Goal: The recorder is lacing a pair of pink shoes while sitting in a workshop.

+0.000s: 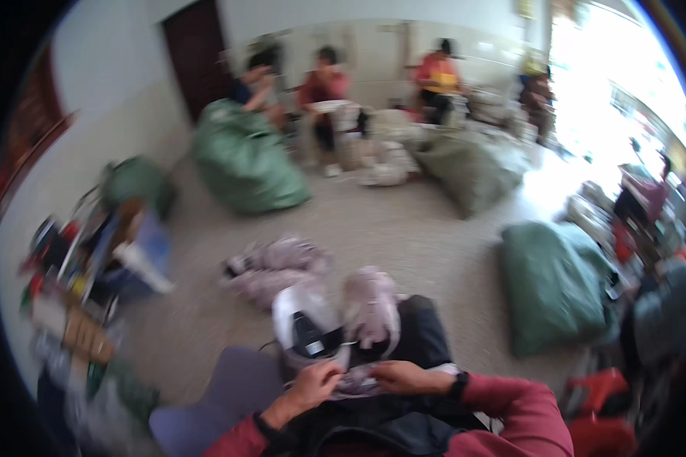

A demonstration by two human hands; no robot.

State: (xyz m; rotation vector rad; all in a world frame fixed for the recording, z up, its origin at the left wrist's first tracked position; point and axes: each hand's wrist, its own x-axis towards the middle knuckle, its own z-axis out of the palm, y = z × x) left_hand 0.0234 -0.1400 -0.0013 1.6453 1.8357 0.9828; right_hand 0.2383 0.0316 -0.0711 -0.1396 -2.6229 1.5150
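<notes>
Both your hands pinch a pale mauve fabric piece in a thin clear plastic wrapper (356,381) on your lap.

Your left hand (315,385) has its fingers pressed onto the wrapper's left edge; your right hand (404,376) clamps the right edge, just beside it. A clear plastic bag with a dark card inside (306,327) lies just beyond your hands, beside another mauve bundle (370,303). More mauve bundles (274,268) sit heaped on the grey floor (404,228), with big green sacks (245,161) farther off.

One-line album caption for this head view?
Both hands, left and right, grip a pale cloth over the lap; green sacks beyond.
</notes>
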